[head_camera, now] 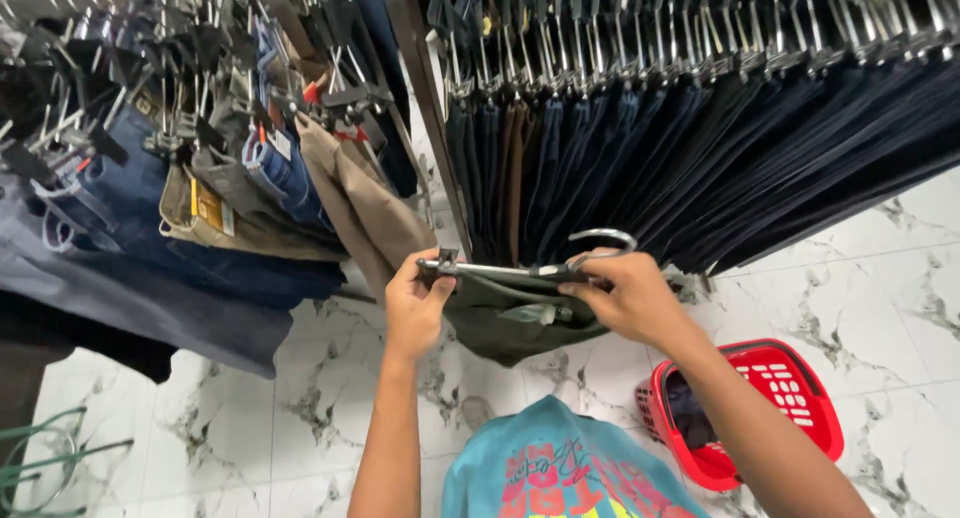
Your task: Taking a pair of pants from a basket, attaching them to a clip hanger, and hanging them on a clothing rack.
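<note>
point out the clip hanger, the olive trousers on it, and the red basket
clip hanger [505, 270], head view, on the metal bar between the two hands.
olive trousers [500, 323], head view, on the folded cloth below the bar.
red basket [790, 388], head view, on its slotted side wall.

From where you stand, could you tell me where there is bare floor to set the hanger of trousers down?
Bare marble floor lies right of the red basket, and more between it and the left rack. The dark trouser rail is packed tight.

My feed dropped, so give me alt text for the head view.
Both hands hold a clip hanger carrying olive trousers: left hand on one clip, right hand near the hook. Dark trousers hang behind; a red basket sits on the floor.
</note>
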